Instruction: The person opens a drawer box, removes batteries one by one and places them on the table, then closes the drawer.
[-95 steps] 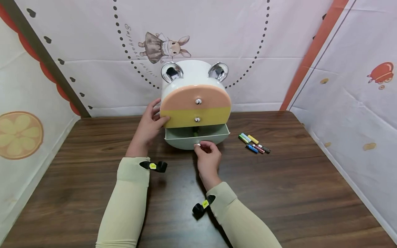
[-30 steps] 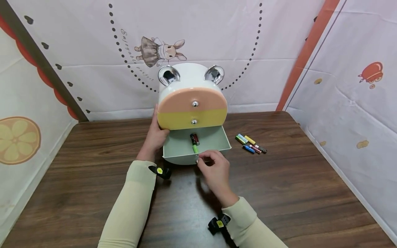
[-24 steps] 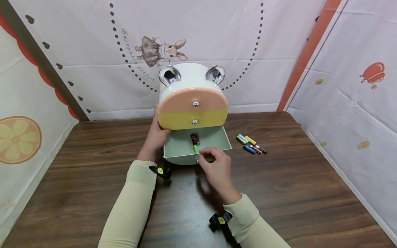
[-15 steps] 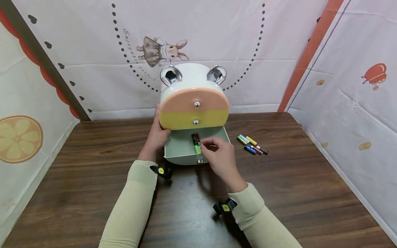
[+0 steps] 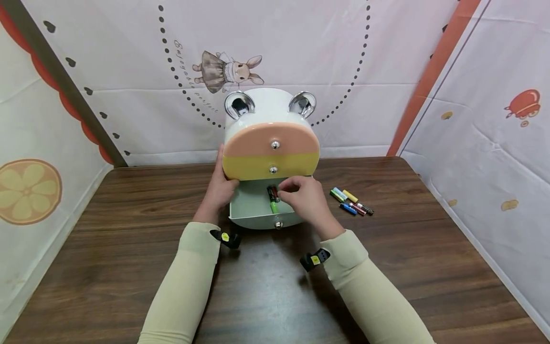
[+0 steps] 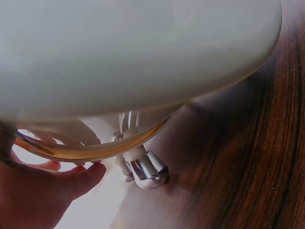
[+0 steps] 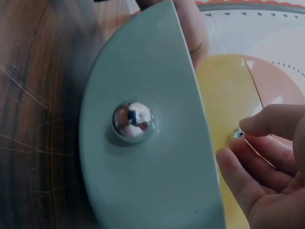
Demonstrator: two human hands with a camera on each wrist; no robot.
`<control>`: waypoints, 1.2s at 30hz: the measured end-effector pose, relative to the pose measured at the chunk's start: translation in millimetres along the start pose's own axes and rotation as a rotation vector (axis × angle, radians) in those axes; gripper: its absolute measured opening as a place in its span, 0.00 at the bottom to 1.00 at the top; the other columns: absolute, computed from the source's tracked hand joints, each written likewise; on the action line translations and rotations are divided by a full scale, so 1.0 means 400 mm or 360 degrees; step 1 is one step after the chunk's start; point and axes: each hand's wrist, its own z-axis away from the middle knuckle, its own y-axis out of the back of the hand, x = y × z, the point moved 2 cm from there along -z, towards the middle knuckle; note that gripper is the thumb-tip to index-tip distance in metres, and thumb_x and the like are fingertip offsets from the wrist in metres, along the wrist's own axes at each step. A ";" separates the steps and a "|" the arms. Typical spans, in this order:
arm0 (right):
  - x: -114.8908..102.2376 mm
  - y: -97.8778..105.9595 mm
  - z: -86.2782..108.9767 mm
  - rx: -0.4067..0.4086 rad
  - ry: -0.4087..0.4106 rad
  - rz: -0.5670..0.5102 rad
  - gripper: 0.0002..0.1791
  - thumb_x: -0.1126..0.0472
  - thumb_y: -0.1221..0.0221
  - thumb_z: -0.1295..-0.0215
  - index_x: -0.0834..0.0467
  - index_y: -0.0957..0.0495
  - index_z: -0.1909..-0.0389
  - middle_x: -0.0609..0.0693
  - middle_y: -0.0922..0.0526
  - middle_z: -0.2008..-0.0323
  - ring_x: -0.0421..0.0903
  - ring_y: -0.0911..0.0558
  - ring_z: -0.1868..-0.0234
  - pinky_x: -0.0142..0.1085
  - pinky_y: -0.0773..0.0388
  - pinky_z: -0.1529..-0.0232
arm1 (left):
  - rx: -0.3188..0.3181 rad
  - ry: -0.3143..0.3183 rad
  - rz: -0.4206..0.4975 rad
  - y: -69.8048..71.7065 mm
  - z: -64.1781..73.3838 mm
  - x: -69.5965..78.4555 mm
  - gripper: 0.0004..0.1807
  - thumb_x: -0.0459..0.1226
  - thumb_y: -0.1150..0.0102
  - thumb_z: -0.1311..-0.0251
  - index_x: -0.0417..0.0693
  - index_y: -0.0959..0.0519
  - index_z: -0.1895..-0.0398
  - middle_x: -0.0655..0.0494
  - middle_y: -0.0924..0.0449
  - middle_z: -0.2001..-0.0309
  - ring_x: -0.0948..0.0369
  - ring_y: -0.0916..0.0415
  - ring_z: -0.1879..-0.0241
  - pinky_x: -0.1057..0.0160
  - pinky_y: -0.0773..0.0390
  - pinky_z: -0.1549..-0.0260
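A rounded drawer box with a white body, peach and yellow drawer fronts and shiny ear-like discs stands on the table. Its bottom green drawer is pulled out and holds a few short coloured cylinders, battery-like in shape: a green one and dark ones. My left hand grips the box's left side, thumb at the lower front corner. My right hand hovers over the drawer's right half, fingers loosely bent beside the dark cylinders. In the right wrist view, nothing shows between the fingertips.
Several similar short cylinders lie on the wooden table right of the box. Silver knobs stick out from the drawer fronts, the green drawer's knob lowest. A printed cloth wall rises close behind.
The green drawer was pulled further out by its knob. My right hand then let go of the knob and moved up over the drawer. My left hand stayed on the box.
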 end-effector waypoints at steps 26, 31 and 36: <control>0.015 -0.050 -0.091 -0.0453 -0.0025 0.0337 0.06 0.59 0.34 0.45 0.57 0.12 0.71 0.48 0.13 0.70 0.42 0.22 0.71 0.35 0.26 0.69 | 0.0026 0.0013 -0.0004 -0.004 0.002 0.009 0.59 0.14 0.59 0.51 0.71 0.66 0.23 0.62 0.67 0.21 0.59 0.61 0.26 0.51 0.51 0.30; 0.018 -0.059 -0.096 -0.0517 -0.0067 0.0407 0.11 0.60 0.35 0.45 0.64 0.15 0.79 0.49 0.22 0.85 0.42 0.34 0.83 0.34 0.37 0.78 | 0.0039 0.0031 -0.0010 -0.005 0.003 0.010 0.59 0.14 0.59 0.51 0.72 0.66 0.23 0.61 0.65 0.21 0.58 0.59 0.26 0.50 0.50 0.31; 0.013 -0.067 -0.100 -0.0575 -0.0138 0.0487 0.12 0.59 0.33 0.46 0.64 0.16 0.81 0.51 0.21 0.85 0.41 0.35 0.85 0.34 0.37 0.79 | 0.0035 0.0008 -0.0001 -0.004 0.004 0.010 0.59 0.14 0.59 0.51 0.71 0.66 0.23 0.59 0.65 0.21 0.57 0.57 0.27 0.50 0.48 0.31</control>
